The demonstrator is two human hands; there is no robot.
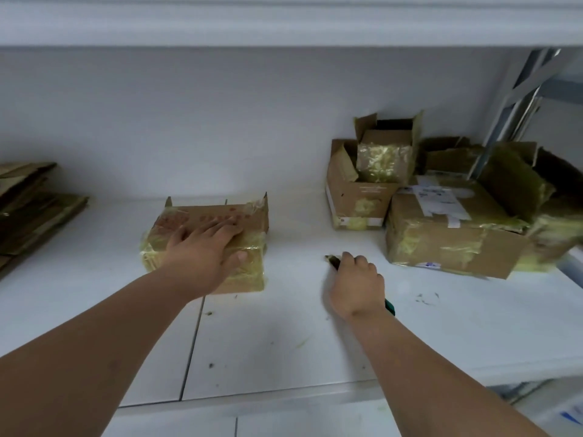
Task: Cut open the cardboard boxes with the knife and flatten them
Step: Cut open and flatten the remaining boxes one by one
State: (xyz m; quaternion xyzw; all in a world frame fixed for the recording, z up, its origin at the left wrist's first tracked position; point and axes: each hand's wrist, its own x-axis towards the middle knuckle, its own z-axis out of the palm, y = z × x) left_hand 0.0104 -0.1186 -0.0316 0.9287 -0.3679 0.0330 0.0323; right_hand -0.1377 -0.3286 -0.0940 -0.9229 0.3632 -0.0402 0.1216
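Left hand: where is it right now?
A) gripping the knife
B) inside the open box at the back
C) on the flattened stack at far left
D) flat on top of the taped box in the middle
D: the left hand lies with straight fingers on top of the taped box, while the right hand grips the knife.

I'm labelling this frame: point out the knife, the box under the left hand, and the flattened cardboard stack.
knife (pixel 333 261): head view, tip end beyond the fingers.
taped box (pixel 249 272): head view, front taped face.
flattened cardboard stack (pixel 28 212): head view, top sheets.
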